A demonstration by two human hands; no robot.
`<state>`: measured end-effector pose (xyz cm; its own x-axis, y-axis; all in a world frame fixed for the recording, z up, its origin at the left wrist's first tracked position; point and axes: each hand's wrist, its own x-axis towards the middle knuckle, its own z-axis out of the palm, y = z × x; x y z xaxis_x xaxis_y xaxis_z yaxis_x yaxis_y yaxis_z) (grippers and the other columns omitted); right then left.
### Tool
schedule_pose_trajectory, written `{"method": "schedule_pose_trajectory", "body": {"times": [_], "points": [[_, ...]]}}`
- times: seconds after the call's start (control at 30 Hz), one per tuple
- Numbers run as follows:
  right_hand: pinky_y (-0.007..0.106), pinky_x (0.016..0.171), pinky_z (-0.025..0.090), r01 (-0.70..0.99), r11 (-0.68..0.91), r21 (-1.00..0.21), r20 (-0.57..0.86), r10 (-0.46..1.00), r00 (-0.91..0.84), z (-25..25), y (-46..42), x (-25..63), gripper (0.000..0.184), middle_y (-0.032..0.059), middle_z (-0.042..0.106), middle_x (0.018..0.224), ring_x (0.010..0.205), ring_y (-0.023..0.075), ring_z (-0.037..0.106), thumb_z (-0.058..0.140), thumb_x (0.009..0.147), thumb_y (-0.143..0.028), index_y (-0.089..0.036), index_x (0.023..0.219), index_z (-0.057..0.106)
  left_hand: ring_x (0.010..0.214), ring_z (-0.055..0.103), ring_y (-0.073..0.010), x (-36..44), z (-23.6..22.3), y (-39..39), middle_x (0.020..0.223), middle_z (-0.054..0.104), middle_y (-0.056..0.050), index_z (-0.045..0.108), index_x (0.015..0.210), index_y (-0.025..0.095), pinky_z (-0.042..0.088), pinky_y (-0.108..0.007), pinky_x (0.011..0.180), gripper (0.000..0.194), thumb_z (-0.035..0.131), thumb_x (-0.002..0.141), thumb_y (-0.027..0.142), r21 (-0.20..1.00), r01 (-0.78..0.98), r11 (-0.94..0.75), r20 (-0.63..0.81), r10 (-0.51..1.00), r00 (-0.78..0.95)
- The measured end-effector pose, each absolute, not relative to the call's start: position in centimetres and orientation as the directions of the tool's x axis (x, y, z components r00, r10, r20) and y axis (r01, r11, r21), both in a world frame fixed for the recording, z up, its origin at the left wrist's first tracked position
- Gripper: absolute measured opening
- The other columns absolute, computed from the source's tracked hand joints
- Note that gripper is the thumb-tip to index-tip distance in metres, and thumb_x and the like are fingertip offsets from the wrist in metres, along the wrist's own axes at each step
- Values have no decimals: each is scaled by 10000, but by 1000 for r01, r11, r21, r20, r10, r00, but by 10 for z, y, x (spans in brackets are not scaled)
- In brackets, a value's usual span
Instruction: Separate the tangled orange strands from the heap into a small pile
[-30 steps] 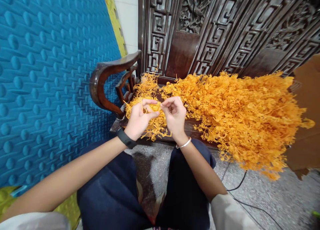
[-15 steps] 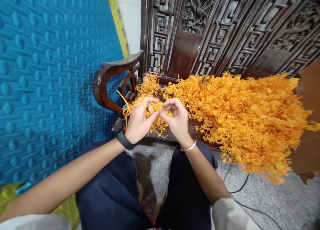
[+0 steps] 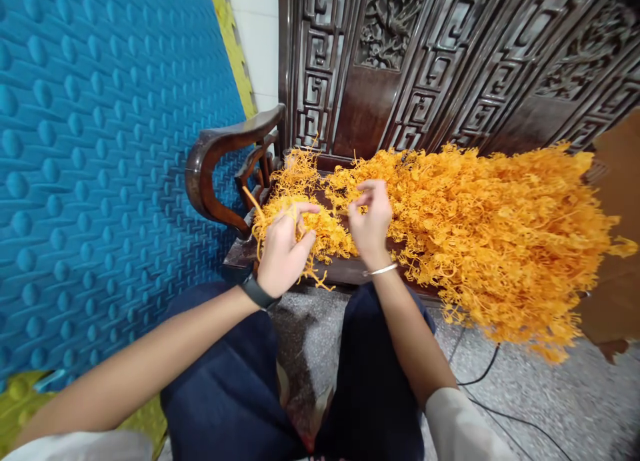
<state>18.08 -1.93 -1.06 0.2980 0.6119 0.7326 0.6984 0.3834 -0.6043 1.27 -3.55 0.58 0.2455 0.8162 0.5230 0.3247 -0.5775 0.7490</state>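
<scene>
My left hand (image 3: 285, 251), with a dark band at the wrist, holds thin orange plastic strands (image 3: 254, 202) that stick out past its back on the left. Its thumb and index finger point right, apart from each other. Under and beyond it lies a small heap of orange curly plastic pieces (image 3: 337, 237). To the right, my right hand (image 3: 371, 222) is raised above the bench near the edge of a big pile of the same orange pieces (image 3: 500, 241). Its fingers are bent with a small gap to the thumb, and nothing shows between them.
The dark wooden bench (image 3: 345, 271) has a curved armrest (image 3: 200, 161) at left and a carved backrest (image 3: 370, 107) behind. A blue textured foam mat (image 3: 100, 181) stands along the left. Brown cardboard (image 3: 613, 301) is at far right. Black cables (image 3: 480, 377) run across the speckled floor.
My hands, fingertips together before, have separated. The right hand moved right and up toward the big pile; the left stayed nearly in place with its thumb and index finger further apart.
</scene>
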Motion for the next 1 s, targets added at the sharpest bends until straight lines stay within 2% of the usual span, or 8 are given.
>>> {"method": "schedule_pose_trajectory", "body": {"times": [0.1,0.23,0.33,0.43,0.5,0.7,0.9,1.0], "points": [[281,664,462,549,320,-772,588,687,427,-20,-9,231,243,5,517,789,711,126,543,584,684,-136,-198,881,457,672,519,-138,7,7,-41,671,503,32,555,1022,176,402,-308,762,268,579,758,137,750,320,-579,528,816,237],[254,597,471,494,32,-869,227,913,340,-44,-1,272,243,-15,543,672,592,103,543,689,563,-135,-157,706,495,744,565,-142,2,10,-32,766,604,-2,573,880,162,411,-311,803,149,624,743,184,780,273,-563,509,825,246],[235,587,460,619,-146,-772,60,952,299,-55,3,279,204,10,597,668,591,109,565,692,570,-119,-127,726,560,762,575,-134,2,12,-27,835,628,-20,579,831,156,432,-293,796,135,650,725,200,809,217,-547,499,833,241],[213,578,433,748,-229,-623,-30,963,269,-56,5,278,133,41,639,658,610,120,577,670,609,-114,-102,733,622,777,579,-134,2,13,-28,832,631,-18,585,826,159,441,-290,802,120,644,737,214,814,201,-546,495,831,253],[205,580,423,779,-252,-574,-76,964,255,-54,4,279,89,53,653,639,618,127,583,663,595,-82,-91,683,648,786,580,-135,2,13,-29,835,635,-20,590,826,160,444,-292,802,101,627,754,220,819,199,-538,483,834,266],[188,545,411,807,-290,-515,-220,954,202,-54,-5,285,143,33,677,639,578,115,587,617,600,-50,-97,712,693,798,586,-139,0,15,-30,835,639,-27,600,813,154,451,-297,814,85,614,761,219,848,192,-494,439,858,267],[189,466,408,800,-367,-475,-413,896,165,-60,-10,283,133,12,623,504,454,101,546,582,567,5,-118,570,634,808,590,-144,-2,15,-29,828,645,-27,606,800,156,450,-302,830,97,636,738,225,868,188,-460,410,876,255],[187,456,410,792,-379,-478,-448,881,152,-61,-10,281,136,12,611,482,452,105,556,587,581,6,-125,551,609,813,591,-146,-1,13,-27,834,644,-27,607,804,157,446,-306,837,118,641,732,245,894,139,-425,383,888,253]]}}
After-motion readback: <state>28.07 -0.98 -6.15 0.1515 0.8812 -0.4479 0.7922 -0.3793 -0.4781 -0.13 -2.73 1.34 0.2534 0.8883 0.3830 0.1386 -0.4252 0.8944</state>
